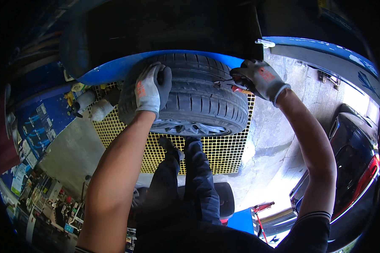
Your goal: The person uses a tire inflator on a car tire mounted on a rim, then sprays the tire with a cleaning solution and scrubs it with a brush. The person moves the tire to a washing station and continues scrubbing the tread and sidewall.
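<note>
Vehicle workshop: tyred wheel (198,99) showing above yellow floor grating (230,157), dark car (348,154) with red tail light (366,182) standing at right, small equipment (67,206) cluttering lower left, worn grey concrete (278,126) stretching between.

Seen from above, the gloved left hand (152,87) rests curled on the tread of a black tire (198,103) above a yellow floor grating (150,157), while the gloved right hand (261,79) grips a red-and-dark tool (240,90) at the tread.
</note>
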The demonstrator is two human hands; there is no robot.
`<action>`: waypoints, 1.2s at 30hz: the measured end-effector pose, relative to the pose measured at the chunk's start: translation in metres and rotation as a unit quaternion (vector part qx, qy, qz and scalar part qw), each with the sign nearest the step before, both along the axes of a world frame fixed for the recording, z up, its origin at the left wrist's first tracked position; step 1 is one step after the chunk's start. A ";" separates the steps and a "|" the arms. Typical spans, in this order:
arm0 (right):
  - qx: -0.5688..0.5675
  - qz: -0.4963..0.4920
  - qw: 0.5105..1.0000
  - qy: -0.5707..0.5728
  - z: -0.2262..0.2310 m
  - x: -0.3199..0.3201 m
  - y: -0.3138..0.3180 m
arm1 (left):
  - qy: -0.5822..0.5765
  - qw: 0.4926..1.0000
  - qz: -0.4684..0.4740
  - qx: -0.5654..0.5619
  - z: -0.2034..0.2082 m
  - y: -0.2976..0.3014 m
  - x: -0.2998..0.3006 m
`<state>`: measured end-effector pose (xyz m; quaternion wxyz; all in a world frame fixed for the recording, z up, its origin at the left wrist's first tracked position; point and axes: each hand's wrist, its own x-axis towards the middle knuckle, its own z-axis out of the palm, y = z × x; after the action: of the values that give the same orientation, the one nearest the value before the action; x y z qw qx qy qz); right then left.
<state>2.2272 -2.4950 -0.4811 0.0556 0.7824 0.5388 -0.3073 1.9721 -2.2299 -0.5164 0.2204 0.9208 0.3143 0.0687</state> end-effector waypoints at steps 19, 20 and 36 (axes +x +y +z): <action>0.054 0.299 0.943 -0.136 0.004 0.022 0.051 | -0.009 1.000 -0.012 0.027 0.003 -0.001 0.003; 0.054 0.302 0.941 -0.141 0.004 0.022 0.053 | 0.005 1.000 -0.004 0.017 0.004 -0.002 0.003; 0.076 0.158 0.978 -0.111 -0.015 0.012 0.035 | -0.001 1.000 -0.023 -0.011 0.008 0.002 0.001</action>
<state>2.2388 -2.4600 -0.4958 0.1031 0.7183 0.6682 -0.1640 1.9736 -2.2283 -0.5085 0.2322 0.9252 0.2938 0.0618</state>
